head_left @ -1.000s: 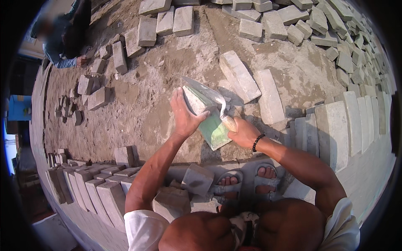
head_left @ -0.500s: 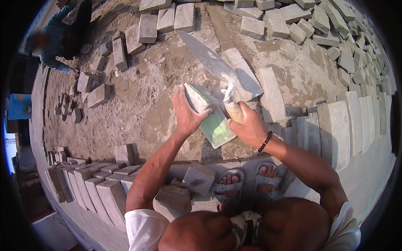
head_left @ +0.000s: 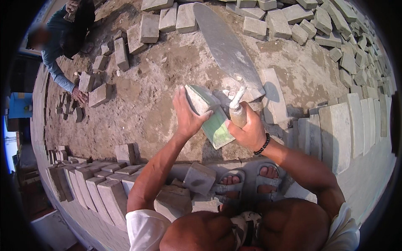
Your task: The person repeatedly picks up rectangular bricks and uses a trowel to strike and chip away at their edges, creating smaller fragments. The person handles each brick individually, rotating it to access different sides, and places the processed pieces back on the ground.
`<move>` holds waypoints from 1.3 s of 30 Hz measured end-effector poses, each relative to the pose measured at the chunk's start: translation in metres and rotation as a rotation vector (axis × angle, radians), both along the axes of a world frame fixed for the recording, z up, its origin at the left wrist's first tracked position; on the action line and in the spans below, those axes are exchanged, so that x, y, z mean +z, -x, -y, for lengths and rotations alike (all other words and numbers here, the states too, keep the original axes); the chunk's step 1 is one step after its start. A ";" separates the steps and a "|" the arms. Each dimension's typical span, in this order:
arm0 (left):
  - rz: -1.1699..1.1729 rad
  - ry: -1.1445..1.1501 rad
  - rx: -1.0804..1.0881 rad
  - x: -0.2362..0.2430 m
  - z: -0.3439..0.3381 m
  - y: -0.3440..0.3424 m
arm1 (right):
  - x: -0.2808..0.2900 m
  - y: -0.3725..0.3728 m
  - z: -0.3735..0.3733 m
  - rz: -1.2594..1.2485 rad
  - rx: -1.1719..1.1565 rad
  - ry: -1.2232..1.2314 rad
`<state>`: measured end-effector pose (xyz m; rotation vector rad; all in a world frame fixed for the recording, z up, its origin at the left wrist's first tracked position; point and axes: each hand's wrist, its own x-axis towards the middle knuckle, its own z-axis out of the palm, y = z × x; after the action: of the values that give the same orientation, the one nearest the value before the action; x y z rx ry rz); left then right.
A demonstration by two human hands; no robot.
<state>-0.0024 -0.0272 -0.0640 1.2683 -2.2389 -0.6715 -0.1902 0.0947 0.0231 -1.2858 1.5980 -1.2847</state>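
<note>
My left hand [head_left: 188,117] grips a pale block with a green side [head_left: 199,98], resting on a longer green piece [head_left: 217,129]. My right hand [head_left: 247,129], with a black bead bracelet at the wrist, is closed round the worn handle of a metal trowel [head_left: 217,42]. The trowel is held raised to the right of the gripped block, its blade pointing away from me over the sandy ground and partly covering a long paver behind it. Another long grey paver [head_left: 274,94] lies to the right.
A co-worker in blue sleeves [head_left: 58,54] bends at upper left among scattered pavers [head_left: 100,95]. A rubble heap [head_left: 347,58] fills the upper right. Stacked pavers [head_left: 104,194] stand at lower left, upright slabs [head_left: 335,134] at right. My sandalled feet are below my hands.
My right hand has lifted the trowel from the block's top and swung the blade upward, away from me. The co-worker's arm has reached lower toward pavers. My left hand is nearly unmoved.
</note>
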 end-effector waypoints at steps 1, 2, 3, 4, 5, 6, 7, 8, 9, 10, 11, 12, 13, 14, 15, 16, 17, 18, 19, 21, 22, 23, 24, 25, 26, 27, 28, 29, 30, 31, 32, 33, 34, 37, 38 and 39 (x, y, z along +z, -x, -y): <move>0.001 0.017 0.003 0.001 0.003 0.001 | -0.019 0.000 -0.004 0.007 0.053 -0.082; 0.001 0.028 0.005 -0.001 0.002 0.003 | -0.040 0.005 -0.003 -0.106 0.124 -0.251; 0.000 0.034 0.007 -0.004 0.000 0.006 | -0.061 0.012 -0.001 -0.217 0.194 -0.425; -0.009 0.036 0.000 -0.005 0.000 0.013 | -0.071 0.020 0.004 -0.331 0.256 -0.592; -0.005 0.037 0.009 -0.005 0.002 0.007 | -0.059 0.017 0.014 -0.313 0.280 -0.597; -0.004 0.033 0.018 -0.004 0.002 0.001 | -0.042 0.011 0.017 -0.264 0.225 -0.529; -0.001 0.033 0.022 -0.004 -0.001 -0.001 | -0.023 0.007 0.018 -0.218 0.172 -0.467; -0.004 0.046 0.025 -0.002 0.002 0.001 | -0.005 0.008 0.022 -0.178 0.115 -0.392; -0.001 0.049 0.024 -0.003 0.002 0.001 | 0.008 0.006 0.022 -0.151 0.078 -0.294; -0.002 0.038 0.023 -0.003 0.000 -0.001 | 0.006 0.003 0.017 -0.102 0.076 -0.224; -0.012 0.032 0.010 -0.001 -0.001 0.002 | 0.003 0.002 0.010 -0.062 0.061 -0.149; -0.017 0.030 0.003 0.000 0.001 0.004 | -0.006 0.002 0.005 -0.018 0.051 -0.070; -0.026 0.026 -0.005 -0.002 0.002 0.011 | -0.045 0.006 0.000 -0.096 0.024 -0.010; -0.017 0.020 0.012 -0.005 0.001 0.005 | -0.048 0.010 0.003 -0.133 0.113 -0.237; -0.014 0.020 0.020 -0.005 0.002 0.003 | -0.050 0.017 0.015 -0.176 0.193 -0.458; -0.013 0.029 0.014 -0.007 0.003 0.004 | -0.051 0.020 0.022 -0.218 0.272 -0.680; -0.012 0.035 0.010 -0.006 0.005 0.002 | -0.038 0.016 0.027 -0.242 0.259 -0.630; -0.008 0.040 0.013 -0.005 0.003 0.001 | -0.024 0.012 0.026 -0.215 0.208 -0.474; 0.004 0.035 0.020 -0.004 0.001 -0.003 | -0.011 0.007 0.024 -0.186 0.157 -0.318; 0.010 0.024 0.014 -0.003 0.000 -0.002 | 0.010 0.005 0.019 -0.096 0.097 -0.117; 0.001 0.020 0.015 -0.003 -0.002 -0.003 | -0.003 0.004 0.014 -0.110 0.112 -0.168; -0.010 0.025 0.004 -0.003 -0.001 0.000 | -0.031 0.007 0.007 -0.125 0.115 -0.212; -0.024 0.021 -0.006 -0.004 -0.002 0.004 | -0.059 0.011 0.000 -0.142 0.118 -0.264; -0.017 0.013 0.001 -0.004 -0.003 0.010 | -0.085 0.025 0.006 -0.251 0.271 -0.587; 0.005 0.010 0.025 -0.005 -0.002 0.005 | -0.078 0.022 0.015 -0.244 0.261 -0.574; 0.021 0.007 0.045 -0.005 0.000 0.000 | -0.055 0.017 0.025 -0.241 0.245 -0.563; 0.015 0.006 0.036 -0.005 -0.002 -0.003 | -0.033 0.011 0.026 -0.237 0.228 -0.565; 0.010 0.012 0.033 -0.004 -0.002 -0.004 | -0.021 0.006 0.025 -0.222 0.170 -0.415; 0.001 0.019 0.026 -0.003 -0.002 -0.003 | -0.014 0.006 0.023 -0.209 0.147 -0.332; 0.000 0.016 0.032 -0.002 -0.003 -0.003 | -0.009 0.006 0.020 -0.195 0.126 -0.248; -0.007 0.012 0.026 -0.001 -0.004 0.000 | -0.005 0.006 0.016 -0.185 0.092 -0.167; -0.015 0.012 0.019 -0.001 -0.003 0.004 | -0.024 0.006 0.008 -0.145 0.061 -0.095; -0.021 0.021 0.014 -0.001 -0.001 0.009 | -0.042 0.015 0.007 -0.216 0.134 -0.273; -0.019 0.046 0.030 -0.005 0.003 0.004 | -0.055 0.024 0.023 -0.290 0.311 -0.596; -0.017 0.038 0.033 -0.006 -0.001 0.003 | -0.043 0.016 0.021 -0.254 0.247 -0.520; -0.013 0.046 0.047 -0.004 -0.002 -0.001 | -0.022 0.009 0.024 -0.221 0.192 -0.428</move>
<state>-0.0018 -0.0254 -0.0680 1.2866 -2.1947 -0.6060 -0.1989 0.0707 0.0010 -1.2974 1.7334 -0.6537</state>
